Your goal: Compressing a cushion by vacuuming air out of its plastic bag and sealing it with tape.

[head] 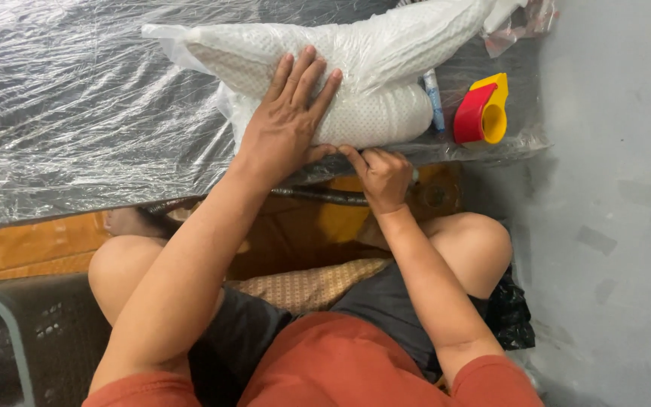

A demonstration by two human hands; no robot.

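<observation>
A white dotted foam pillow [371, 68] wrapped in clear plastic lies rolled on a plastic-covered table [62, 113]. My left hand [288, 117] lies flat on the pillow, fingers spread, pressing it down. At the table's near edge, my right hand [380, 179] is closed below the pillow, fingers curled on something small; a bit of light green or grey shows beside the knuckles, and what it is stays hidden.
A red and yellow tape dispenser [482, 111] stands right of the pillow, with a blue and white pen-like tube [434, 98] between them. A dark hose [325, 196] runs under the table edge. Grey floor [612, 188] lies to the right. My knees are below.
</observation>
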